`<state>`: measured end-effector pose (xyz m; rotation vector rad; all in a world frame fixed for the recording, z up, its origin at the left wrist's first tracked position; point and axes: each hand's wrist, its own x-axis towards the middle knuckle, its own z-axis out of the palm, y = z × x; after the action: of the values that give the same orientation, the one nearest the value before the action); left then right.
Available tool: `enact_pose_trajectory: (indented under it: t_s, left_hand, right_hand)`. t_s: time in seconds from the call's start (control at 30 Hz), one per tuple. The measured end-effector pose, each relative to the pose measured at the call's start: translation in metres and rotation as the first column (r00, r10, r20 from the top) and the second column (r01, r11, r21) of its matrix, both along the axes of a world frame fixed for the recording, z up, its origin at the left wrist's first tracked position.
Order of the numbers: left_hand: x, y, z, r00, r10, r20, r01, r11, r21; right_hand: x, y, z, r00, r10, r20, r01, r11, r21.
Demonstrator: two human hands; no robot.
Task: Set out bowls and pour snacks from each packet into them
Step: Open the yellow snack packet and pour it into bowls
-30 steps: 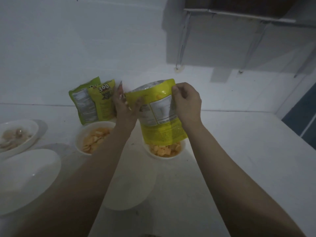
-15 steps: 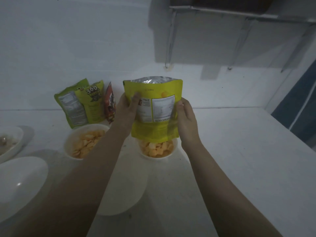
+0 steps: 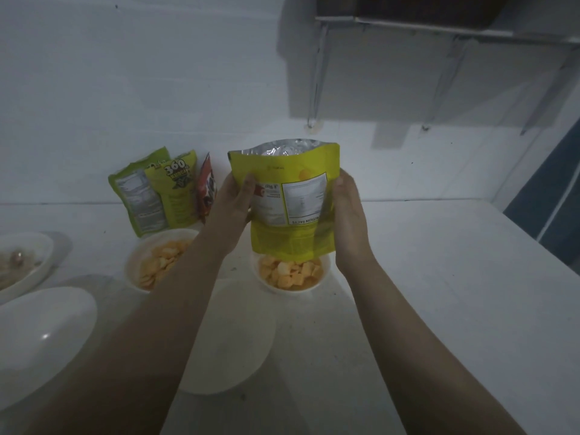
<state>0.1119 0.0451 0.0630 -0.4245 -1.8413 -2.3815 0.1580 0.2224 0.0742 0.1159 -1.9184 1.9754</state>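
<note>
- Head view: both hands hold a yellow packet (image 3: 284, 196) upright above the white counter (image 3: 439, 293), its open top showing the silver lining and its printed label upside down.
- The left hand (image 3: 233, 199) grips the packet's left edge, thumb curled over the front and the other fingers behind it.
- The right hand (image 3: 346, 199) grips the right edge, thumb tip on the front; its other fingers are hidden behind the packet.
- The packet's lower edge hangs just above a small white bowl (image 3: 324, 273) filled with orange square snacks (image 3: 290, 273).
- To the left of it, a second white bowl (image 3: 135, 262) holds the same kind of orange snacks; the left forearm crosses in front of it.
- Behind that bowl, two green packets (image 3: 139, 199) lean against the white wall, one overlapping the other, with a red packet (image 3: 207, 186) just beside them on the right.
- An upturned-looking white bowl (image 3: 232, 340) sits on the counter between the forearms, nearer the camera.
- At the far left, a white dish (image 3: 40, 262) holds pale snacks that are too dim to identify, and a large white bowl (image 3: 40, 340) sits in front of it.
- A dark shelf (image 3: 439, 23) hangs on the wall above.
</note>
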Motion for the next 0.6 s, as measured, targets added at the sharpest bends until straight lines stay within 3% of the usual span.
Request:
enact_pose_trajectory:
  t_s: [0.3,0.43,0.6]
  left_hand:
    - [-0.004,-0.026,0.008,0.98,-0.19,0.063,0.194,0.978,-0.07]
    - [-0.01,-0.031,0.007,0.991,-0.131,0.031,0.133,0.987,-0.093]
    - [-0.012,-0.024,0.01,0.983,-0.181,0.017,0.182,0.973,-0.142]
  right_hand:
    - [-0.004,0.008,0.011,0.995,0.096,0.003,-0.096,0.992,0.083]
    - [-0.006,0.009,0.01,1.0,0.015,0.023,-0.014,1.0,-0.017]
    - [-0.007,0.013,0.012,0.993,0.081,0.081,-0.076,0.995,-0.057]
